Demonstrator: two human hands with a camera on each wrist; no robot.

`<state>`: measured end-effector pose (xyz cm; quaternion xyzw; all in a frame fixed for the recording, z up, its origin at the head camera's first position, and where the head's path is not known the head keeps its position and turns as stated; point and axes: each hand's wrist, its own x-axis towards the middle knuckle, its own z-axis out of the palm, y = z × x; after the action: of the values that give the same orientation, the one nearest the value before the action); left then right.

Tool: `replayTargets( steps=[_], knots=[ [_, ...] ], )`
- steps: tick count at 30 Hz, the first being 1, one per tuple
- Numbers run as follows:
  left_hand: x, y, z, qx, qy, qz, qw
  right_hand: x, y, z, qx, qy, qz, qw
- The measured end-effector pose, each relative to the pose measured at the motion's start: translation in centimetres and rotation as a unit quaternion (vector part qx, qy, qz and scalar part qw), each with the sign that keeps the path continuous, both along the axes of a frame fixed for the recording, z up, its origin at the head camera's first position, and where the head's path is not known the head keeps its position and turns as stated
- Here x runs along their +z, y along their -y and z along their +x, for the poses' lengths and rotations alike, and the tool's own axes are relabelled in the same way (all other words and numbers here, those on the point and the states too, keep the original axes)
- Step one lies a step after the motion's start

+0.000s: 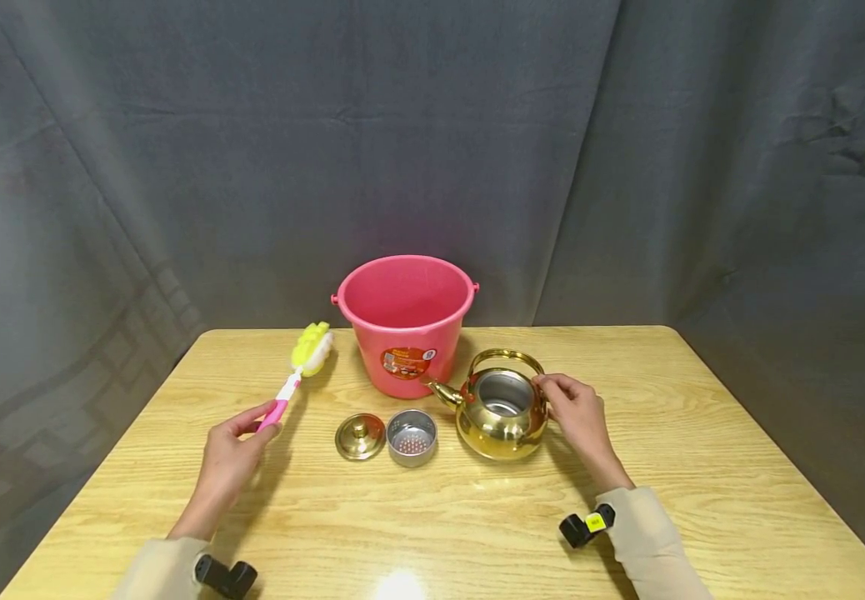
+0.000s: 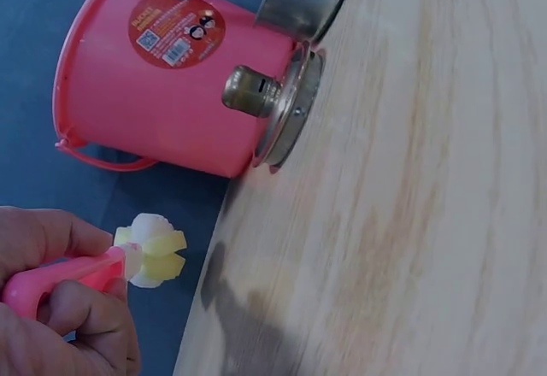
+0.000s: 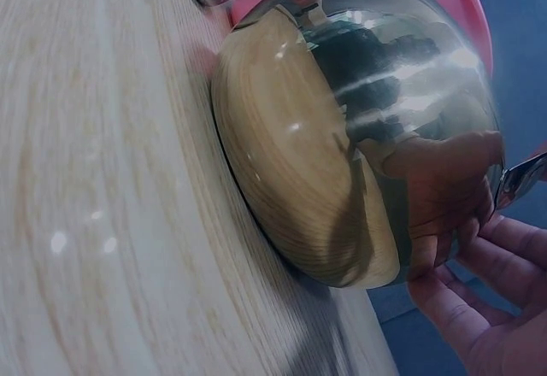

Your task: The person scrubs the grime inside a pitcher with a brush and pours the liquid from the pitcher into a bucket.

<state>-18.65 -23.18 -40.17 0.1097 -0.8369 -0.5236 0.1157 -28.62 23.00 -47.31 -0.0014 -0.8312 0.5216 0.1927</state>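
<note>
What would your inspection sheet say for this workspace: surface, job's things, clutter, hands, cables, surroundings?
Surface: wood-grain table, glare near its front.
Job's things: sponge brush, raised; gold kettle, upright, uncovered, spout toward the pink bucket.
Clutter: nothing seen beyond that bucket, a gold lid and a perforated metal basket side by side.
Left hand: holds the brush by its pink handle.
Right hand: grips the kettle's handle at one end.
Cables: nothing seen.
Surroundings: grey curtain behind and at both sides.
</note>
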Motion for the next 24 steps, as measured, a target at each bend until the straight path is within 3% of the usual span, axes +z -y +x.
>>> replayTargets(
  steps=[14,24],
  knots=[
    [-0.8,0.0,-0.7,-0.008,0.037,0.021,0.9991,-0.5,-0.3,-0.3,-0.009,0.007,0.01,1.0],
    [-1.2,0.0,-0.8,-0.005,0.032,0.027,0.9991,-0.8,-0.4,-0.5,-0.011,0.005,0.014,1.0]
  ],
)
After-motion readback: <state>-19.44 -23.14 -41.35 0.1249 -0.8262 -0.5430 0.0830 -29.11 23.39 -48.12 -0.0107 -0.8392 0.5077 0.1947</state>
